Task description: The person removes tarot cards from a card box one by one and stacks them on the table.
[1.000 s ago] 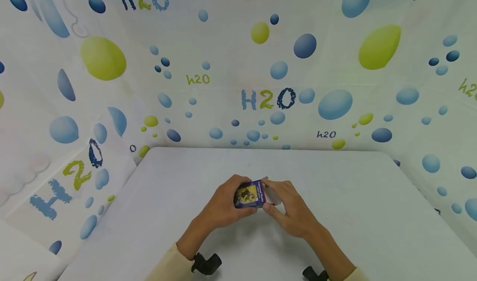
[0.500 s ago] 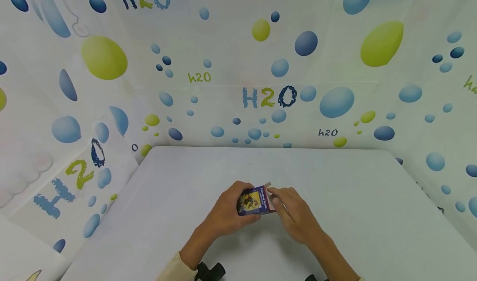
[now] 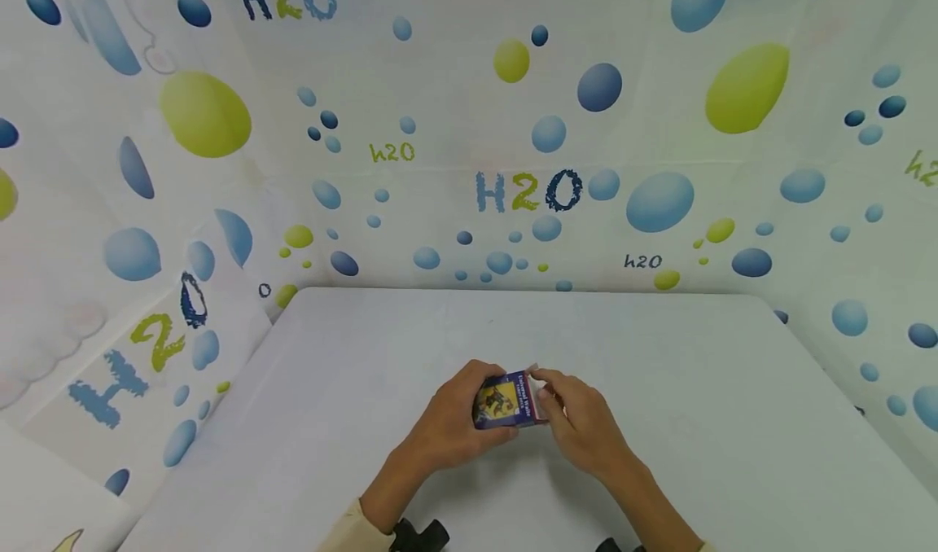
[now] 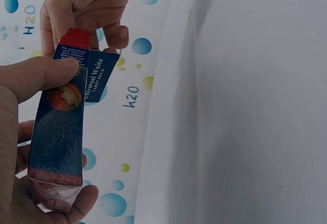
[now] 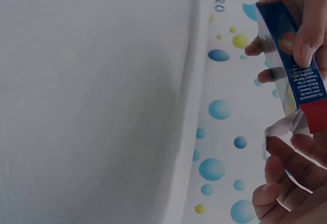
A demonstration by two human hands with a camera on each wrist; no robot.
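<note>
A small blue tarot card box (image 3: 501, 401) with a yellow picture and "Universal Waite" lettering is held up over the table. My left hand (image 3: 449, 423) grips its body, thumb along one narrow side and fingers round the other. Clear wrap bunches at the box's lower end (image 4: 56, 196) in the left wrist view. At the opposite end the lid flap (image 4: 100, 76) stands folded out, beside a red side tab (image 4: 76, 38). My right hand (image 3: 592, 426) pinches at this opened end, its fingertips at the flap's white inner face (image 5: 280, 127). The box's inside is hidden.
A white-covered table (image 3: 352, 357) spreads below both hands. Behind it hangs a white curtain (image 3: 440, 88) printed with blue and green drops and "H2O" lettering. Black camera mounts (image 3: 419, 536) sit at both wrists.
Both hands and the box have shifted slightly right and toward me. The right thumb has moved from the box's lower front corner to its opened end, where the fingers are more bent.
</note>
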